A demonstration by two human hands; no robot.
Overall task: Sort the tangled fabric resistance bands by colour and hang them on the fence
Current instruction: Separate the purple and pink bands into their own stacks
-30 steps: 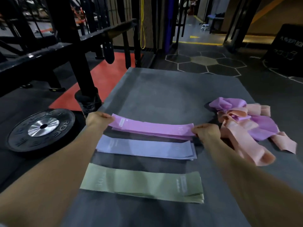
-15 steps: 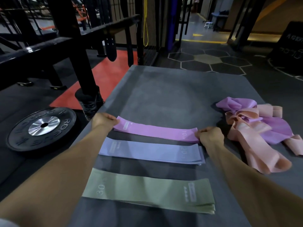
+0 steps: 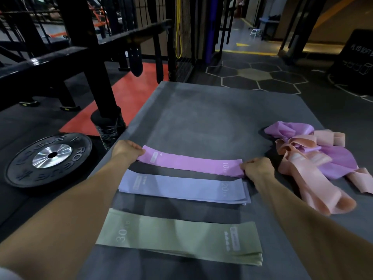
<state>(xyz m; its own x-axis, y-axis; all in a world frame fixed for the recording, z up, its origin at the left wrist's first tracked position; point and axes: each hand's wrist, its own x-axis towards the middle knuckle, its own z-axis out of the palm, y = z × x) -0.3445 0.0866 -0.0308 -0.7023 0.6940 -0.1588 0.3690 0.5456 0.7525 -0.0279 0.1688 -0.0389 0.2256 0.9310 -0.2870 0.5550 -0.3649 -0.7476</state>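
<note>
A: Both hands, left hand point(image 3: 126, 149) and right hand point(image 3: 257, 168), still pinch the pink band point(image 3: 190, 163) mid-frame, now flat on the mat point(image 3: 201, 118).

B: Third colour down; the tangled pile point(image 3: 314, 158) at right remains unsorted.

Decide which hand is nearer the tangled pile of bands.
Right. The right hand grips the pink band beside the tangled pile; the left hand holds its far end.

A gym: weight plate point(image 3: 48, 156), black steel rack point(image 3: 88, 63), rubber floor point(image 3: 262, 75).
</note>
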